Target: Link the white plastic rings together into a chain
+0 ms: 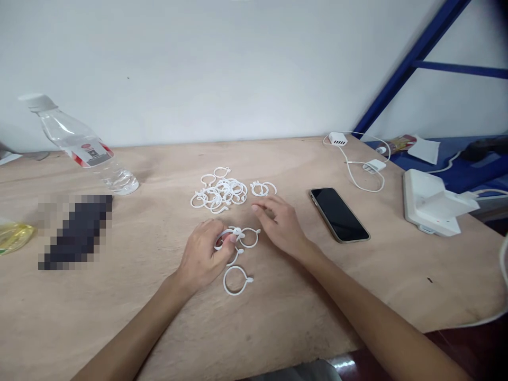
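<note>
White plastic-looking ring with a small tab [237,231], at the centre of the frame, is pinched between the thumb and fingers of the left hand [204,254]. That hand hides part of it; should a second ring be caught in the same grip, which I cannot tell, it could slip out as the pinch eases. The right hand [282,222], right of centre, has its thumb and forefinger curved toward each other, nothing visible between them; whether the tips meet I cannot tell.

Beside the left thumb lie a loose white ring [249,247] and a partly covered white ring [240,251], which a careless drag of the palm could sweep askew. A lone white ring [224,280] lies lower, apart from the fingers.

Above the hands, a tangled heap of white rings [228,186] overlaps so closely that pulling one might drag its neighbours along. Just right of it, a small cluster of white rings [260,194] could be scattered by the right fingertips. Farther right, the black-screened smartphone in a tan-edged case [339,214] seems at little risk.
</note>
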Tool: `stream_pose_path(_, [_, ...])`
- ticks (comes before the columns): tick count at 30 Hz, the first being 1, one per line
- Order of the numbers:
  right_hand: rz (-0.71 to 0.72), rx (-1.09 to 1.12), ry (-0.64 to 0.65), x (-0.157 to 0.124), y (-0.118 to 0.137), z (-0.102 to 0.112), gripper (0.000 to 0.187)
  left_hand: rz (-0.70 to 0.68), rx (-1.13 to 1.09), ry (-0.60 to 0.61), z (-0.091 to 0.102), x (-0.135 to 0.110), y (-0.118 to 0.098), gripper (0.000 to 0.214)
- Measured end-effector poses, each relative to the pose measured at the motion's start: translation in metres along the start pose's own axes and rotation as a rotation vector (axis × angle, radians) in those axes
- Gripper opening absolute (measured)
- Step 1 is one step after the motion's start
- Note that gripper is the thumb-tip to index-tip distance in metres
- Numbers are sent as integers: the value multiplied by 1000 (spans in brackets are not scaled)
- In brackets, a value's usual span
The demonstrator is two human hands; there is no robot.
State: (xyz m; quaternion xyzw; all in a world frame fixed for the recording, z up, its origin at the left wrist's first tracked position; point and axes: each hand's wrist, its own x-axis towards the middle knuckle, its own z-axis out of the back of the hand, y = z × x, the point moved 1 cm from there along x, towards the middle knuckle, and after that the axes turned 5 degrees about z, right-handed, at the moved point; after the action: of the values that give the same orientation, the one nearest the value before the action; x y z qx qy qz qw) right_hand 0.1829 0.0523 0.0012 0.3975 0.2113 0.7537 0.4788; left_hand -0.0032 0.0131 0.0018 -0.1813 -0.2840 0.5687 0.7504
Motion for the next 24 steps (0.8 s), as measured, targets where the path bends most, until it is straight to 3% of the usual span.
stream_pose_path(2, [-1, -362, -1, 4, -19, 4, 33, -22, 39, -9, 0, 0, 1, 28])
stream_pose_path(4, [-31, -551, 53, 6, -32, 6, 38, -50, 64, -13, -1, 0, 1, 23])
stream_pose_path(7, [-23, -641, 65, 6, -39, 5, 30, -110, 66, -43, -2, -1, 1, 22])
stream_pose_path(12, [44, -593, -69, 7, -37, 7, 19, -149, 62, -98, -4, -2, 3, 35])
stream_pose_path(15, [10, -360, -226, 10, -32, 12, 18, -148, 43, -115, -5, -2, 5, 34])
stream_pose_path(17, [-99, -19, -254, 12, -26, 12, 18, -133, 26, -134, -4, -1, 5, 33])
stream_pose_path(21, [-309, 777, 8, 6, -1, 1, 19, -75, -14, -147, -2, -1, 5, 42])
stream_pose_path(24, [-378, 1074, 197, -3, 16, -11, 17, -80, -40, -180, -2, -2, 5, 51])
